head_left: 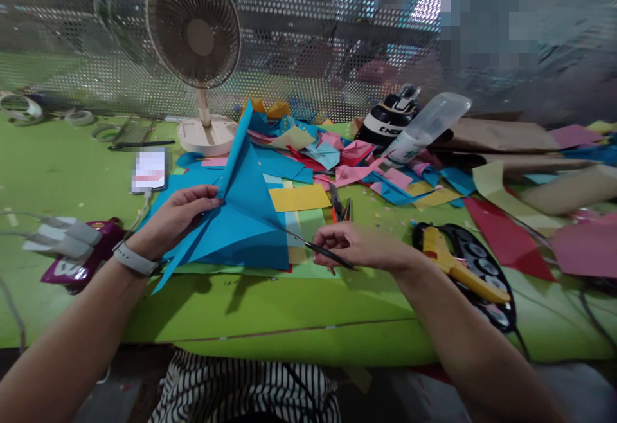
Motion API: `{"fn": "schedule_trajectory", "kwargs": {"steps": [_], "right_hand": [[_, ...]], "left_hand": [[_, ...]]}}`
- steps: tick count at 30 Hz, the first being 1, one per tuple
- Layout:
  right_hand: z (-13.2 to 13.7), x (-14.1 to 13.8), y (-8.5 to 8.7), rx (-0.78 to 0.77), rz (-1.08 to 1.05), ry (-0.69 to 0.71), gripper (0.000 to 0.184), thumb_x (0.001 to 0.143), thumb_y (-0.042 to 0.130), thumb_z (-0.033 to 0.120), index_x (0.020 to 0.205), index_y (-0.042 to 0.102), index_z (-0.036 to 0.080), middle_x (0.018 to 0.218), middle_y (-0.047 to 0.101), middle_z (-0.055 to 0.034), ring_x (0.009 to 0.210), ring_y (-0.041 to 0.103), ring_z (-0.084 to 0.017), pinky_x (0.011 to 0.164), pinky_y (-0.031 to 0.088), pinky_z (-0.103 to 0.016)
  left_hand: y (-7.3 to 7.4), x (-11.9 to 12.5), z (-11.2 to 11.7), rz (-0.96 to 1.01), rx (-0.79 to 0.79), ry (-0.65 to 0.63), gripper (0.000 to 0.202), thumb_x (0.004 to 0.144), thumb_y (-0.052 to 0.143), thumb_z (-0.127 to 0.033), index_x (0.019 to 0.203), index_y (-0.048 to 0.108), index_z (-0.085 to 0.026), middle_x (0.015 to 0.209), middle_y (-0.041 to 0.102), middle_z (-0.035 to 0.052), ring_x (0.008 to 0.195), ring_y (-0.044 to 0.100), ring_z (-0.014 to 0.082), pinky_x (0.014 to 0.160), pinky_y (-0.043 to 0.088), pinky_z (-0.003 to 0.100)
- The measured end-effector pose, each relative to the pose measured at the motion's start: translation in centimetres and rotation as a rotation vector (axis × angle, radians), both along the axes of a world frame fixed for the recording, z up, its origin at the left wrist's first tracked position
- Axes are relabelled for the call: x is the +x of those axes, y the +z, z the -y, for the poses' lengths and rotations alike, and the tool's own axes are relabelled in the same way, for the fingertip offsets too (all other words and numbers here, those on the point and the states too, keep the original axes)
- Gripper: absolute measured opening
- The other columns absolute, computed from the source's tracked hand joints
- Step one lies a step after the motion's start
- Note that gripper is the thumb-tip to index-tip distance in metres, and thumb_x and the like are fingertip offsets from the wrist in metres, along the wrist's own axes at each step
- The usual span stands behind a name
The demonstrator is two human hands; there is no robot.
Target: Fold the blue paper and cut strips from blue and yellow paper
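Note:
My left hand (193, 207) pinches a folded sheet of blue paper (245, 185), thumb against its crease. The sheet stands partly raised, with a narrow strip hanging down at the lower left. Closed around the dark handles of a pair of scissors (315, 247) is my right hand (344, 245). The blades point left and meet the blue sheet's right edge; whether they are spread I cannot tell. Under the raised sheet lies a stack of coloured paper (274, 256). A yellow paper strip (301, 198) rests at its right, beside another tool with dark, pointed jaws (346, 209).
A fan (205, 121) and a phone (148, 169) stand behind left, near a purple power strip (91, 256) with chargers. Paper scraps (337, 156) and bottles (427, 130) fill the back. At right, a yellow glue gun (463, 272) lies on a black holder.

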State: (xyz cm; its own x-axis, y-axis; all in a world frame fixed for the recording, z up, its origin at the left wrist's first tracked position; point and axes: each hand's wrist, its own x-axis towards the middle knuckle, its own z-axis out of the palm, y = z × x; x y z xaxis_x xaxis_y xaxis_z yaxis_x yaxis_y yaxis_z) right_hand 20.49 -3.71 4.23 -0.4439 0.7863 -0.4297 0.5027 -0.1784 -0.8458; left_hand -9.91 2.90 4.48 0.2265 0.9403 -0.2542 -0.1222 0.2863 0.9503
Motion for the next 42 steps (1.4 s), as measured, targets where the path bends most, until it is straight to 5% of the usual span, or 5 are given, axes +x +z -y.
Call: {"fn": "schedule_trajectory", "kwargs": {"steps": [14, 32, 42], "right_hand": [[0.1, -0.2, 0.1, -0.045, -0.049, -0.084, 0.043, 0.055, 0.084, 0.046, 0.069, 0.057, 0.015, 0.061, 0.060, 0.0020, 0.056, 0.051, -0.008, 0.053, 0.039, -0.021], [0.1, 0.2, -0.1, -0.047, -0.085, -0.111, 0.046, 0.055, 0.083, 0.053, 0.067, 0.060, 0.015, 0.060, 0.063, 0.0001, 0.051, 0.053, -0.008, 0.050, 0.041, -0.021], [0.3, -0.7, 0.0, -0.060, -0.079, -0.095, 0.042, 0.053, 0.085, 0.046, 0.066, 0.060, 0.015, 0.057, 0.061, 0.0024, 0.053, 0.052, -0.008, 0.052, 0.040, -0.020]], "left_hand": [[-0.2, -0.1, -0.1, -0.001, 0.015, -0.005, 0.025, 0.063, 0.081, -0.022, 0.086, 0.071, -0.022, 0.078, 0.074, 0.0005, 0.067, 0.066, 0.0120, 0.061, 0.054, 0.019], [-0.3, -0.4, -0.2, 0.065, 0.006, -0.040, 0.027, 0.060, 0.084, -0.022, 0.085, 0.072, -0.021, 0.077, 0.073, -0.0010, 0.069, 0.065, 0.0097, 0.063, 0.052, 0.018], [-1.6, 0.1, -0.1, 0.052, 0.041, -0.099, 0.028, 0.061, 0.084, -0.027, 0.086, 0.072, -0.020, 0.079, 0.072, -0.0014, 0.072, 0.064, 0.0099, 0.066, 0.048, 0.019]]}}
